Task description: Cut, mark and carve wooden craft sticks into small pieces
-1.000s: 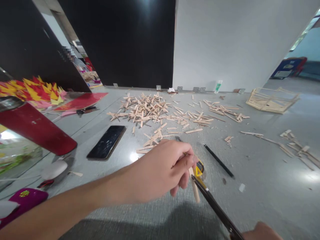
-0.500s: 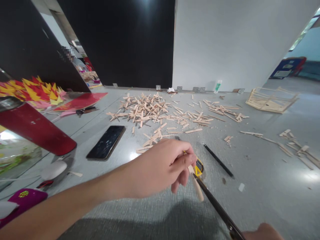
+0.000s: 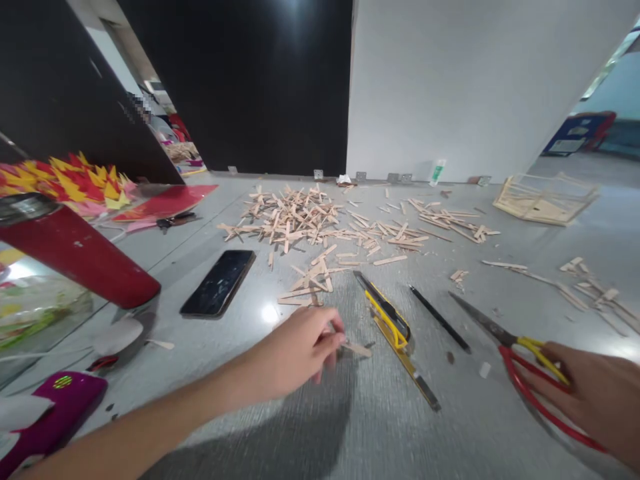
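Observation:
My left hand (image 3: pixel 307 347) is closed in a pinch just above the grey table, with a short wooden craft stick (image 3: pixel 357 349) showing past its fingertips. On the right, my right hand (image 3: pixel 595 393) grips scissors (image 3: pixel 507 337) by their red and yellow handles. Their blades point away to the upper left and look closed. Between the hands lie a yellow and black utility knife (image 3: pixel 387 310), a narrow yellowish strip with a dark end (image 3: pixel 417 380) and a black pencil-like rod (image 3: pixel 440 319).
Loose craft sticks (image 3: pixel 295 217) are heaped toward the back. A phone (image 3: pixel 219 283), a red flask (image 3: pixel 100 253) and a purple glue gun-like object (image 3: pixel 63 413) lie left. A stick frame (image 3: pixel 545 200) stands at back right; a glue tube (image 3: pixel 437 172) stands by the panel.
My left hand has moved left and down with the stick, away from the scissors. My right hand has swung the scissors right and turned them flat, uncovering the utility knife.

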`<state>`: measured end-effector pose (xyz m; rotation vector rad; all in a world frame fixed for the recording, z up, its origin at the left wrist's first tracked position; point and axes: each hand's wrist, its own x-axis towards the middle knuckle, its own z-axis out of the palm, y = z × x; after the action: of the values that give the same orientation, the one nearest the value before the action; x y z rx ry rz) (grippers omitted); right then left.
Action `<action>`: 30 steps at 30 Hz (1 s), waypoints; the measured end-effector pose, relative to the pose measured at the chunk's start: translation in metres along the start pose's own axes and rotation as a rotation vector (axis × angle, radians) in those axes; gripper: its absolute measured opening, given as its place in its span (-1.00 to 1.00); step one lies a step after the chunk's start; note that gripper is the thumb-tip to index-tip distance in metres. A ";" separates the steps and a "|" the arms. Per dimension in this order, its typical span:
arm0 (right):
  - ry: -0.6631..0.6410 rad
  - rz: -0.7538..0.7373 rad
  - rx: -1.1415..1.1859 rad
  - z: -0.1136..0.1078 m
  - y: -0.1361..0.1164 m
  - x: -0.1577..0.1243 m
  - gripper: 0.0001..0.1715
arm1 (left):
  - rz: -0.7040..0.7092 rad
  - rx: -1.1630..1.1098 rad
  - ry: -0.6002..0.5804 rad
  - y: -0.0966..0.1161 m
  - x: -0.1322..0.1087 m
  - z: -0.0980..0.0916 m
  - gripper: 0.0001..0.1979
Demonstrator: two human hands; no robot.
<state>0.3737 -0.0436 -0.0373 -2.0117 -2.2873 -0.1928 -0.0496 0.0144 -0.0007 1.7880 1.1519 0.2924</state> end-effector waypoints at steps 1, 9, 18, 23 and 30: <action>-0.002 -0.023 -0.018 0.001 0.006 0.003 -0.51 | 0.000 0.018 -0.012 -0.007 -0.003 0.005 -0.69; 0.344 -0.593 -0.271 -0.023 -0.081 0.035 -0.38 | 0.057 -0.177 0.128 -0.016 -0.009 0.033 -0.66; 0.360 -1.246 -0.150 -0.001 -0.132 0.073 -0.54 | 0.094 -0.745 0.204 -0.020 -0.006 0.050 -0.67; 0.439 -1.074 0.339 -0.002 -0.144 0.073 -0.73 | 0.086 -0.755 0.217 -0.023 -0.004 0.048 -0.64; 0.355 -0.652 0.753 -0.005 -0.172 0.058 -0.54 | 0.079 -0.722 0.195 -0.023 -0.004 0.050 -0.63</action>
<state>0.1953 -0.0089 -0.0299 -0.7888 -2.2099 0.2268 -0.0339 -0.0153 -0.0441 1.1787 0.9394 0.8300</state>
